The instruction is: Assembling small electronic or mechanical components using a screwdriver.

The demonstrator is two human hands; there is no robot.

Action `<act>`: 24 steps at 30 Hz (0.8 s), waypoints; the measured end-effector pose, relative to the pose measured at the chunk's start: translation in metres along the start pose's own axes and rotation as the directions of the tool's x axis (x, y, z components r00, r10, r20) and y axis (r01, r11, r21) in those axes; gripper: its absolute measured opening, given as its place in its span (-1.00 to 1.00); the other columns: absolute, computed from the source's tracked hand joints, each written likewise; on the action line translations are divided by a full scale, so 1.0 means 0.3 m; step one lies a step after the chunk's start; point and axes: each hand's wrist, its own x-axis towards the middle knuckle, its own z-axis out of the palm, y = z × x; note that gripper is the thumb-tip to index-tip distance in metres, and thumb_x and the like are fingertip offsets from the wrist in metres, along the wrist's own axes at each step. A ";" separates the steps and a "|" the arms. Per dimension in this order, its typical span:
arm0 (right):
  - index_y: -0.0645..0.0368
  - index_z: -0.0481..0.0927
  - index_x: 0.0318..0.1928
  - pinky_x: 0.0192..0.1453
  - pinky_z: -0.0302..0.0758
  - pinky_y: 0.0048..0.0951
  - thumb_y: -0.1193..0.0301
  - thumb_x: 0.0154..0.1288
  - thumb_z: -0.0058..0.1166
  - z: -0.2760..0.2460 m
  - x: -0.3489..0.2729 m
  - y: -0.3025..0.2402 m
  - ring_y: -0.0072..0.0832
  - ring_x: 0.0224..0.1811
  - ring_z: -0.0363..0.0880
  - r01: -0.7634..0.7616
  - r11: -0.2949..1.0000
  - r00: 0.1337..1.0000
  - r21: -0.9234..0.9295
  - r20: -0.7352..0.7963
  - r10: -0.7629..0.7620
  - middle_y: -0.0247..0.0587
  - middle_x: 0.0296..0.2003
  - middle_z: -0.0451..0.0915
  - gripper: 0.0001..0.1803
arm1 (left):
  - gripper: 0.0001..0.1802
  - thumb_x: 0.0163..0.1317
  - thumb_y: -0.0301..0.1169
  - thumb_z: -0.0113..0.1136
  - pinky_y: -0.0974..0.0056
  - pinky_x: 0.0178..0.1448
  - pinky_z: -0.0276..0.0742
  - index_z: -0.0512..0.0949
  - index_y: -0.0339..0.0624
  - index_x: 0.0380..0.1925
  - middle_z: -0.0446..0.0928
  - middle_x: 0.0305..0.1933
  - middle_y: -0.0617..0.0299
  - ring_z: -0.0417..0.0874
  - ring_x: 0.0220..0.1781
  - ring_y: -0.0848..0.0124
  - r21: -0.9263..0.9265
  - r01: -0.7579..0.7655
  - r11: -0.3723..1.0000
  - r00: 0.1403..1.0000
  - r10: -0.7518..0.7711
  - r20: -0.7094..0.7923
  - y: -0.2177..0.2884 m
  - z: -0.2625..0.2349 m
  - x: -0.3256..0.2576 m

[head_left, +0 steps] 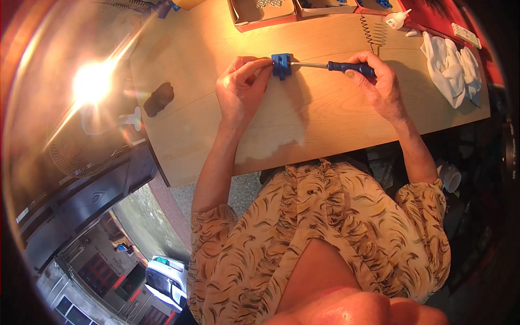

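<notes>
A small blue plastic part [281,66] is pinched at its left side between the thumb and fingers of my left hand [242,86], over the wooden table. My right hand [377,86] is wrapped round the dark blue handle of a screwdriver [341,66]. The screwdriver lies nearly level, its metal shaft pointing left, and the tip meets the right side of the blue part. Whether the tip sits in a screw is too small to tell.
Along the table's [336,124] far edge stand an open box [264,24] of small metal pieces and boxes of blue parts. White gloves [449,67], a small white bottle [398,19] and a coiled cord [366,33] lie to the right. A dark lump [158,99] and a bright lamp [92,81] are left.
</notes>
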 end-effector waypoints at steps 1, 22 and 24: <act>0.25 0.55 -0.11 -0.31 0.41 -0.57 0.42 0.41 0.21 0.001 0.000 -0.001 -0.68 -0.42 0.38 0.005 1.000 1.000 -0.008 -0.009 -0.005 -0.42 -0.45 0.49 -0.82 | -0.85 0.16 -0.52 0.43 0.46 -0.40 0.54 0.77 -0.11 -0.25 0.68 -0.28 0.30 0.61 -0.51 0.59 0.000 -0.001 1.000 1.000 0.001 0.000 -0.003 0.001 0.000; 0.26 0.53 -0.10 -0.28 0.43 -0.56 0.42 0.41 0.20 -0.010 0.008 -0.017 -0.67 -0.39 0.43 -0.005 0.999 1.000 -0.033 0.021 0.006 -0.38 -0.39 0.56 -0.81 | -0.86 0.16 -0.51 0.42 0.44 -0.38 0.55 0.77 -0.11 -0.25 0.68 -0.29 0.28 0.62 -0.50 0.57 -0.004 -0.028 1.000 1.000 0.028 -0.008 -0.001 -0.002 0.004; 0.26 0.52 -0.08 -0.25 0.45 -0.55 0.42 0.41 0.19 -0.008 0.011 -0.021 -0.66 -0.38 0.44 -0.007 0.999 0.999 -0.053 0.048 0.010 -0.37 -0.37 0.57 -0.80 | -0.87 0.16 -0.50 0.42 0.44 -0.37 0.55 0.77 -0.12 -0.26 0.68 -0.30 0.28 0.62 -0.50 0.55 0.009 -0.011 1.000 1.000 0.011 -0.005 0.004 -0.003 0.002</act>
